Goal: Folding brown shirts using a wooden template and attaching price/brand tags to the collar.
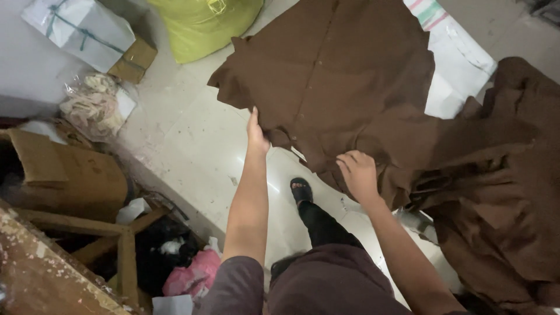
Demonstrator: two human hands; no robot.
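A large brown leather hide point(338, 76) lies spread over the pale tiled floor point(192, 146). My left hand point(256, 133) grips its near edge, fingers closed on the leather. My right hand point(357, 173) rests on the hide's lower edge, fingers curled over a fold; whether it grips is hard to tell. To the right, more brown hides point(501, 198) lie in a crumpled heap. My foot in a black sandal point(301, 190) stands on the floor between my arms.
A yellow-green sack point(204, 26) and a white wrapped parcel point(81, 29) sit at the back left. A cardboard box point(64, 175), a wooden frame point(116, 245) and a pink bag point(195, 274) crowd the left side. White sacking point(461, 64) lies under the hide.
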